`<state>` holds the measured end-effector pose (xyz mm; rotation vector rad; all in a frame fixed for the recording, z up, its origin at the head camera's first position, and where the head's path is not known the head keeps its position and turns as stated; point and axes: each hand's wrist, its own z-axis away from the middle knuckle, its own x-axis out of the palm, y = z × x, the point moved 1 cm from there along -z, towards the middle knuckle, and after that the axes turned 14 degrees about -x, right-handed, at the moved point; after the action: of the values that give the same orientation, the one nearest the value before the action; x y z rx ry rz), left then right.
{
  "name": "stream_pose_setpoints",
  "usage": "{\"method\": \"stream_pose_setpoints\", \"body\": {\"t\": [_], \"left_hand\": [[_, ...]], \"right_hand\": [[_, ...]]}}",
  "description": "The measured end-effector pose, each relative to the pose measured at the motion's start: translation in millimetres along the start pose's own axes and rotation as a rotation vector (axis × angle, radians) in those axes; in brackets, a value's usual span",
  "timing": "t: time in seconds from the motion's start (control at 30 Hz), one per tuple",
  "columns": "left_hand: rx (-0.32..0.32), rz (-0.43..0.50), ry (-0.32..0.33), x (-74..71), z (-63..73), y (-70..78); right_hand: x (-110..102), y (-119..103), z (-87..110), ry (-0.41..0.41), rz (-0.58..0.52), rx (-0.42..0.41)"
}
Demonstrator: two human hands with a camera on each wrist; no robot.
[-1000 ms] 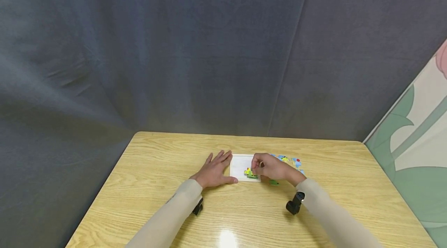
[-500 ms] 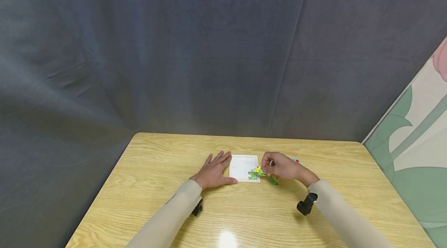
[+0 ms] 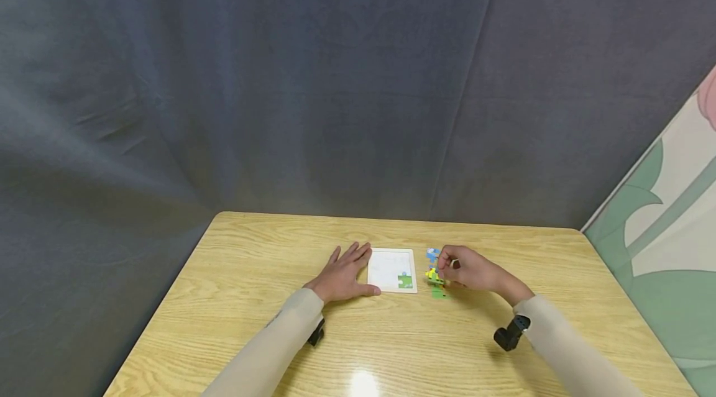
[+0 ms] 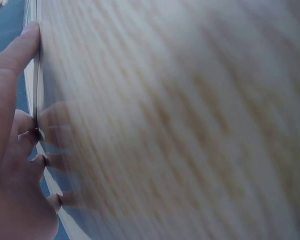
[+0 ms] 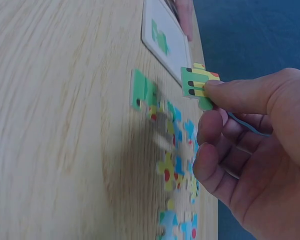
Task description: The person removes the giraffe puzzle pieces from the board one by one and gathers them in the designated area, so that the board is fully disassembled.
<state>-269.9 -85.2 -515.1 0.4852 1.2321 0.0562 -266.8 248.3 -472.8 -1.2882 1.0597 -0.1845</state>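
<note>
My right hand (image 3: 468, 268) pinches a green and yellow jigsaw piece (image 5: 200, 84) between thumb and forefinger, held up over loose pieces on the table. The left hand (image 3: 342, 276) lies spread on the tabletop, its fingertips and thumb at the left edge of a white puzzle tray (image 3: 386, 263). In the tray's lower right corner lies one green jigsaw piece (image 3: 405, 282). Loose jigsaw pieces (image 5: 167, 172) in blue, yellow, red and green sit right of the tray, partly hidden by my right hand in the head view.
The light wooden table (image 3: 268, 248) ends at a far edge, with a dark grey curtain (image 3: 335, 86) behind it. A panel with a pale leaf pattern (image 3: 671, 248) stands at the right. A small black wrist camera (image 3: 510, 332) is worn on the right sleeve.
My right hand has moved right, carrying the pinched jigsaw piece from above the tray to over the loose pieces. The green piece in the tray's corner has come into sight. The left hand stays put.
</note>
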Motion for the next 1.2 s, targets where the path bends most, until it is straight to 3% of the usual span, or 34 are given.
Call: {"method": "stream_pose_setpoints", "body": {"t": [0.23, 1.2], "left_hand": [[-0.001, -0.003, 0.011, 4.0, -2.2, -2.8], [0.003, 0.008, -0.001, 2.5, -1.0, -3.2]], "right_hand": [[-5.7, 4.7, 14.5, 0.016, 0.04, 0.012], [-18.5, 25.1, 60.0, 0.071, -0.007, 0.054]]}}
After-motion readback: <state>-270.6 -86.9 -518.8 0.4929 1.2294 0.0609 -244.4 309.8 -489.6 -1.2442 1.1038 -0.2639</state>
